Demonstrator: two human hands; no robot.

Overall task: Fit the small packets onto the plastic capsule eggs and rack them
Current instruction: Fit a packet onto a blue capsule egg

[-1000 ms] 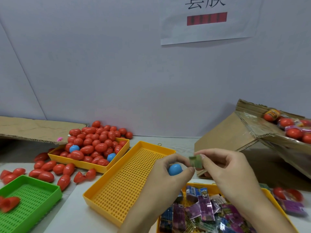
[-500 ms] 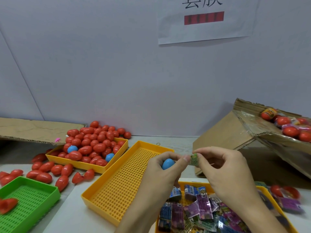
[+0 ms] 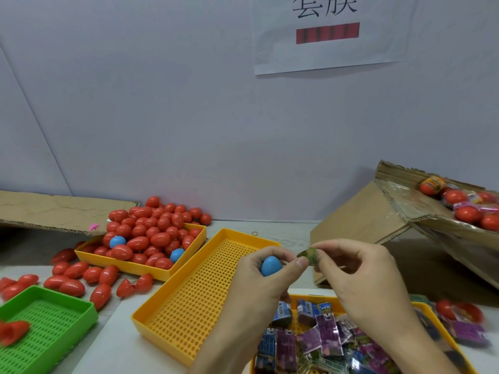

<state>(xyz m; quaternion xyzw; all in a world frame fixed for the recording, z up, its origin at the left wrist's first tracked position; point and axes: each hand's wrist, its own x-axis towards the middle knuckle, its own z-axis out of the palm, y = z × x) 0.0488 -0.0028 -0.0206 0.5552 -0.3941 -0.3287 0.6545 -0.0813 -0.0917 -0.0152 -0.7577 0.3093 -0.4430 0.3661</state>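
my left hand (image 3: 266, 276) grips a blue capsule egg (image 3: 270, 266), fingers curled round it, held above the near end of the bare yellow perforated tray (image 3: 205, 290). my right hand (image 3: 361, 276) pinches a small green packet (image 3: 310, 255) between thumb and fingers; the packet sits just beside the egg, and the left thumb tip touches its lower edge. below both wrists lies a yellow tray (image 3: 429, 309) heaped with purple and blue packets (image 3: 321, 333). to the left, another yellow tray (image 3: 140, 268) holds a pile of red eggs (image 3: 151, 233), two blue among them, with loose red ones spilled beside it. a green tray (image 3: 48, 327) sits at the near left. wrapped eggs (image 3: 459, 201) rest in the cardboard box (image 3: 359, 214) at right.
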